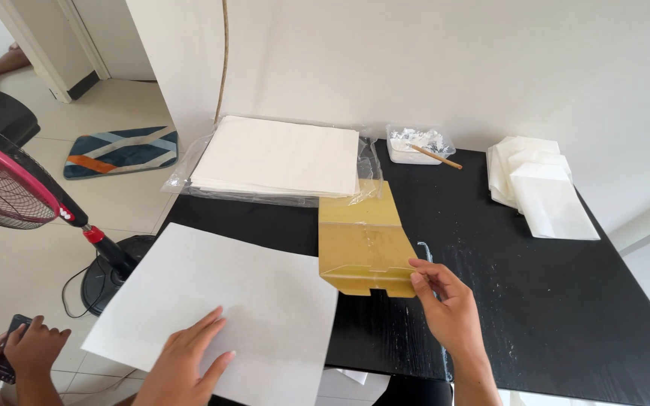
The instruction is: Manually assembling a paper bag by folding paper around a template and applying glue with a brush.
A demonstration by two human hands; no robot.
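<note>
While the left hand (182, 361) lies flat, fingers spread, on the near part of a large white sheet of paper (220, 308), the right hand (445, 304) pinches the near right corner of a tan cardboard template (362, 244) between thumb and fingertips. That sheet rests at an angle on the black table (520, 286), with its left and near corners hanging past the table's edge. The template lies just right of the sheet, its near end notched and folded, its far end tucked against a stack of white paper (276, 156) that sits in an opened clear plastic wrapper (366, 162) at the back of the table. Beside that stack, near the wall, stands a small clear tub of white paste (414, 143) with a wooden stick (436, 156) leaning out of it. Further right, well apart from both hands, a pile of folded white paper bags (539, 188) lies on the table. Off the table to the left stands a red-rimmed floor fan (9, 180) on the tiled floor, with a patterned mat (122, 150) beyond it. At the lower left corner another person's hands (16, 353) hold a dark phone (10, 347)
</note>
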